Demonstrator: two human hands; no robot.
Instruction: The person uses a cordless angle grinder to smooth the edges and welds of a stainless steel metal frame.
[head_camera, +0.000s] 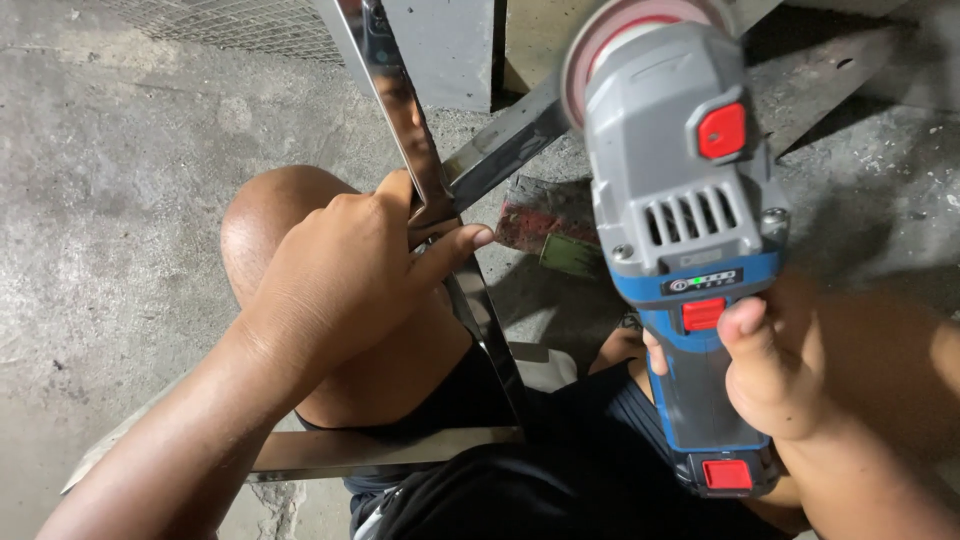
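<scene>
Gripping the polished steel frame (432, 190) at its joint over the knee, the left hand (340, 270) clamps a stiff, likely slippery bar, while the right hand (775, 370) wraps the heavy-looking grinder (690, 210) by its handle.

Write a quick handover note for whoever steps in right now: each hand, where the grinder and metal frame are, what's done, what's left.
Left hand: grips the shiny metal frame at its joint, over the knee.
Right hand: holds the blue-grey grinder by its handle, thumb near the red switch, disc raised clear of the frame.
Done: frame steadied, grinder in hand; no grinding marks can be made out.
Left: bringing the disc to the joint, by the look of it.
</scene>
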